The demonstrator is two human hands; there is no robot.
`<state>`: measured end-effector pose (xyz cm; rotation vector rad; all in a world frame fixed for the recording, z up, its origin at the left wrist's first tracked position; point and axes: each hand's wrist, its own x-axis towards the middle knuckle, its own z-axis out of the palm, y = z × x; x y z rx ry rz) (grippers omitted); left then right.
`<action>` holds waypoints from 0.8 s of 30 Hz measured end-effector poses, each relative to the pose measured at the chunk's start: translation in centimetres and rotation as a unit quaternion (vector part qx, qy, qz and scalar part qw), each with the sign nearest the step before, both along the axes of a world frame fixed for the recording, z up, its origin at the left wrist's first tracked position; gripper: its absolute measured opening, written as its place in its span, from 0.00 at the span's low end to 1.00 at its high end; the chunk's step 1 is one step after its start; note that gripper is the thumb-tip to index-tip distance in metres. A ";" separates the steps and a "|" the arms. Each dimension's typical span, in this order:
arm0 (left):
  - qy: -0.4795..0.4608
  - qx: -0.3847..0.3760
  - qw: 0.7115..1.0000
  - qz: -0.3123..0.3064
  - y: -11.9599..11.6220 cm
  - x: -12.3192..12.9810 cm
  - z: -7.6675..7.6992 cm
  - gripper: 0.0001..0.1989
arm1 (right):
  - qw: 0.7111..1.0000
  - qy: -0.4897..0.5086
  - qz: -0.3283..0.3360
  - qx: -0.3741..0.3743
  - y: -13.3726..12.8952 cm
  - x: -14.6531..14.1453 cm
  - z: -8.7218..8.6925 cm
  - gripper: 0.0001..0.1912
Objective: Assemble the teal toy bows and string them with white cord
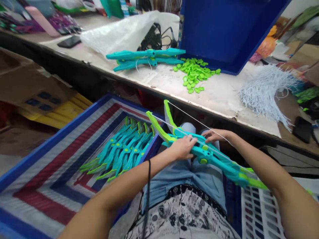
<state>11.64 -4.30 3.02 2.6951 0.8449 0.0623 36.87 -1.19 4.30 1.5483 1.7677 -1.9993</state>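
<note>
A few teal toy bows [211, 156] with lime-green tips and white strings lie stacked across my lap, slanting from upper left to lower right. My left hand [183, 147] is closed around the near side of them, left of the green middle buttons. On the far side, my right hand [214, 135] has its curled fingers on the teal edge, partly hidden behind the bows. A taut white string [191, 116] runs from the upper green tip toward my right wrist. To the left, several finished-looking bows [124, 146] of the same kind lie side by side in a blue bin [84, 105].
On the workbench [159, 78] are more teal bow parts [149, 57], a heap of small green pieces [195, 73], a tilted blue crate [211, 36] and a bundle of white strings [267, 88]. A white plastic basket [261, 212] stands at my right. Cardboard [27, 76] lies left.
</note>
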 end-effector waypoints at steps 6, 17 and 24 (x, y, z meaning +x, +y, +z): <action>0.025 -0.005 0.999 0.038 2.3 0.9 0.5 0.31 | 0.968 -0.170 -0.091 0.158 3.2 0.4 1.0 0.26; -0.016 -0.030 0.994 0.107 1.2 2.2 -0.2 0.32 | 0.749 -0.215 0.098 0.618 -13.1 -5.5 4.3 0.27; -0.074 -0.252 0.963 0.050 -11.5 -11.9 0.9 0.39 | 0.752 -0.389 0.028 0.531 -12.6 -3.6 -4.2 0.49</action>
